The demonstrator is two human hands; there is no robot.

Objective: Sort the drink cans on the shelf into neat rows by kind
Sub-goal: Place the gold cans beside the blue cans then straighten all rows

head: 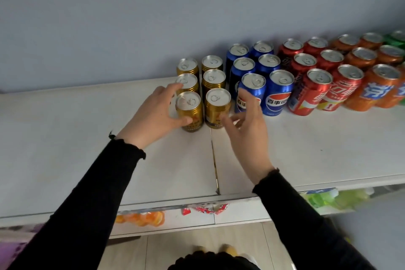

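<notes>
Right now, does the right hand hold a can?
No, the right hand hovers open before the gold cans and blue cans.

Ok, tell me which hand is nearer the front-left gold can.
Left. The left hand wraps the front-left gold can; the right hand hovers further right, before the blue cans.

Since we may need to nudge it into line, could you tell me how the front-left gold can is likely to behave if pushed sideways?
The front-left gold can looks sealed, tab flat, so probably full and fairly heavy. It stands upright, tall and slim, so a push near the top might tip it; a low push should slide it on the smooth white shelf. The left hand wraps its side.
</notes>
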